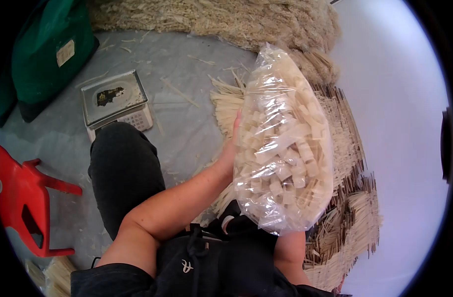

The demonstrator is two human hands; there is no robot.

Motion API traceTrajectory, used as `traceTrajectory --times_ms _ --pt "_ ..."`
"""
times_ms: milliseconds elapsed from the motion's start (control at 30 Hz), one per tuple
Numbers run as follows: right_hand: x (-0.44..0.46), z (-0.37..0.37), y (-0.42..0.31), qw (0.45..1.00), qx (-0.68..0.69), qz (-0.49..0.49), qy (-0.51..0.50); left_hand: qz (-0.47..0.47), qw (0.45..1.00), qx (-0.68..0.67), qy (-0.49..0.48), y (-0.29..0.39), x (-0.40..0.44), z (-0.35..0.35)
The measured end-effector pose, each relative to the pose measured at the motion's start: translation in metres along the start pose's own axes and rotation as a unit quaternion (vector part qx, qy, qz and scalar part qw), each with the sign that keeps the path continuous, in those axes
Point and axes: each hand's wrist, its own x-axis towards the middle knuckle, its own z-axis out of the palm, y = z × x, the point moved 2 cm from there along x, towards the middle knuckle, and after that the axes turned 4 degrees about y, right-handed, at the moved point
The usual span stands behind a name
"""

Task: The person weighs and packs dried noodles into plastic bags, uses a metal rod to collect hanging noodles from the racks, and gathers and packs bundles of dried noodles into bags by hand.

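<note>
A clear plastic bag (286, 143) full of pale, flat, broken strips, which look like dried noodles, is held up in front of my body. My left hand (236, 129) grips its left side, with most of the fingers hidden behind the plastic. My right forearm (291, 250) reaches up under the bag's lower end, and the bag covers my right hand. Behind the bag lie piles of long, thin dried strips (360, 218), stacked on the floor.
A digital scale (115, 101) with a worn metal tray stands beyond my left knee (122, 168). A green bag (48, 59) stands at upper left, a red plastic chair (19, 198) at far left. A heap of curly dried strands (211, 20) lines the back, with a white wall (399, 148) on the right.
</note>
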Motion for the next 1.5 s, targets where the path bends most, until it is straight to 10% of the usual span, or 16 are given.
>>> traceTrajectory --times_ms 267,467,767,933,1167,1267,1333,1500 --pt "0.010 0.006 -0.005 1.000 -0.005 -0.002 -0.013 0.050 0.980 0.193 0.000 0.016 0.005 -0.015" --pt "0.043 0.030 -0.004 0.999 -0.015 -0.003 -0.045 -0.042 0.977 -0.059 -0.199 0.035 -0.008 -0.034" --pt "0.046 0.027 -0.008 0.998 -0.001 -0.013 -0.066 0.102 0.952 0.262 -0.121 0.045 -0.005 -0.062" --pt "0.061 0.074 -0.050 0.999 -0.032 0.043 -0.004 0.118 0.978 0.171 0.034 0.058 0.019 -0.130" --pt "0.072 0.194 -0.072 0.979 -0.118 -0.140 -0.092 -0.022 0.967 0.068 0.246 0.057 0.027 -0.208" --pt "0.049 0.247 -0.060 0.954 -0.175 -0.161 -0.182 0.102 0.918 0.110 0.368 0.089 0.064 -0.323" --pt "0.015 0.278 -0.030 0.955 -0.228 -0.102 -0.162 0.293 0.734 0.278 0.546 0.122 0.030 -0.293" --pt "-0.010 0.267 0.128 0.800 -0.433 -0.166 -0.381 0.386 0.756 0.289 0.444 0.136 0.018 -0.214"
